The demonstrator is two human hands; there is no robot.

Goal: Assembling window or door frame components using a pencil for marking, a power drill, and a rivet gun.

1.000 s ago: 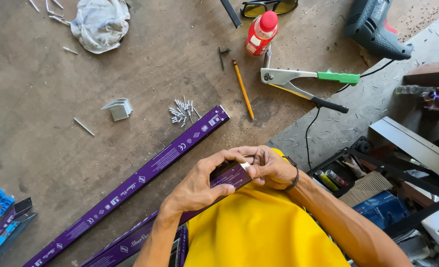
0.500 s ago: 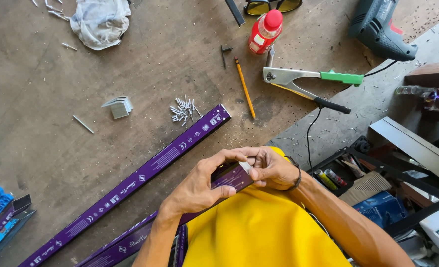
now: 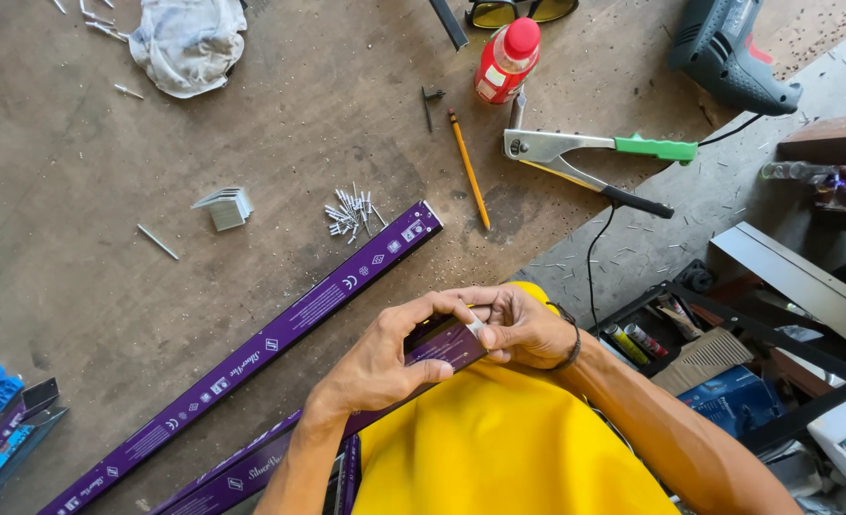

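Left hand (image 3: 385,358) grips the purple strip (image 3: 442,345) end over the lap, steadying it; right hand (image 3: 523,329) pinches a small white piece (image 3: 476,327) against that end. Rivets (image 3: 351,212) lie within reach.

Lower centre: left hand (image 3: 385,367) and right hand (image 3: 518,329) meet over the end of a purple strip (image 3: 442,345), pinching a small white piece (image 3: 476,327). Second purple strip (image 3: 251,358) runs diagonally across concrete; rivets (image 3: 350,212), pencil (image 3: 468,167), rivet tool (image 3: 585,157) lie above.
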